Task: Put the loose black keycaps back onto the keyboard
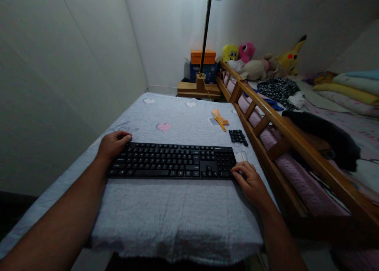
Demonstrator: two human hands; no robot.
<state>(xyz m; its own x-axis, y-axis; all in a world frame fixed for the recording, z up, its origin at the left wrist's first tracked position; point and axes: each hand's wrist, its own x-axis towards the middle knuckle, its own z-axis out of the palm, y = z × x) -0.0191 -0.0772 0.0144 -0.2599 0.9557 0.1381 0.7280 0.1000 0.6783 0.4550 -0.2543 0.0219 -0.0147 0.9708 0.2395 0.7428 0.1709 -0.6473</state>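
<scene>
A black keyboard (177, 160) lies flat across the cloth-covered table (171, 212). My left hand (115, 144) is closed at the keyboard's upper left corner, fingers pressed together against its edge. At the lower right edge, my right hand (247, 177) has thumb and fingertips closed on the keyboard's side. The number pad area at the keyboard's right end looks flat, without raised keys. Several loose black keycaps (237, 137) sit in a group beyond the right end. Behind them are a yellow-handled brush (219, 122) and an orange cloth (222, 118).
Along the table's right side runs a wooden bed rail (266, 113). Plush toys (254, 69) and bedding (352, 89) are on the bed. At the far end, a black pole (206, 30) rises from a wooden base (189, 90), near an orange box (203, 57). A wall stands at left.
</scene>
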